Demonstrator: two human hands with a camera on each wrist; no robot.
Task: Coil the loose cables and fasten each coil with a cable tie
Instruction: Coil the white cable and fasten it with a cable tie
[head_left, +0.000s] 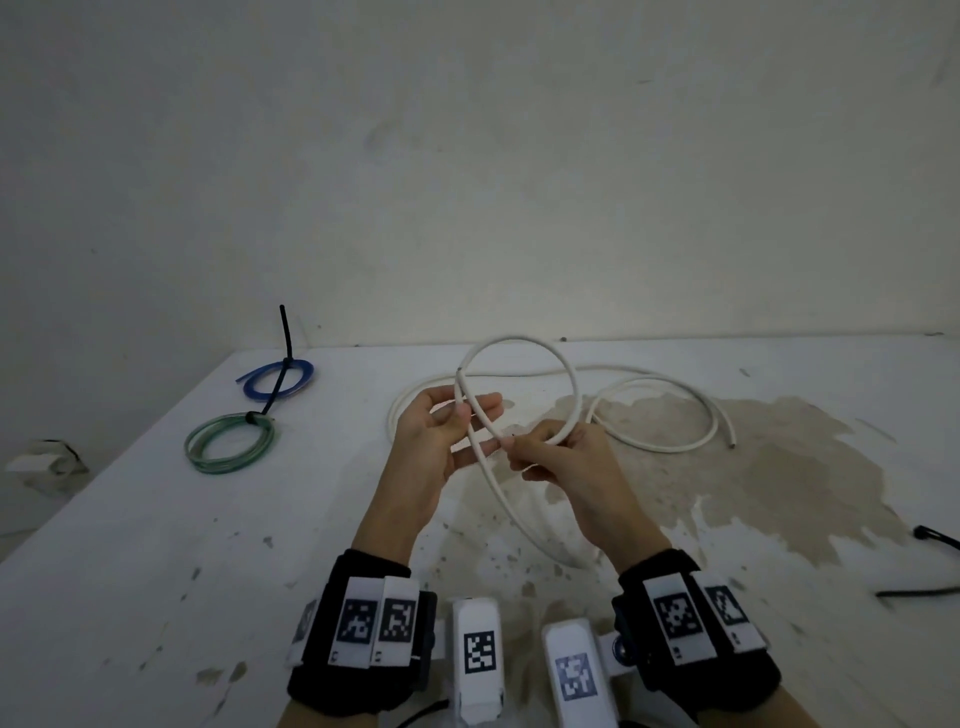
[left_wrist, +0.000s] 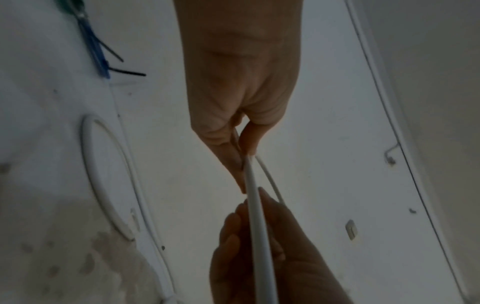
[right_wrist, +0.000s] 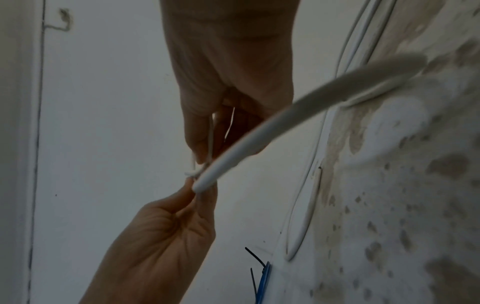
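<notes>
- Head view: a smooth, round white cable (head_left: 524, 340) rises in one loop above the stained white tabletop (head_left: 156, 545), the rest sprawling behind. The left hand (head_left: 434, 441) pinches the strand near its cut end, palm up; the right hand (head_left: 561, 462) pinches the loop's lower arc. A blue coil (head_left: 278, 382) and a translucent green coil (head_left: 228, 441), each fastened with a black cable tie (head_left: 283, 338), lie far left.
- Left wrist view: thumb and fingers (left_wrist: 228, 156) close on the cable (left_wrist: 257, 205).
- Right wrist view: fingertips (right_wrist: 200, 148) nip the thin strand; the thick cable (right_wrist: 259, 133) crosses, blurred.
</notes>
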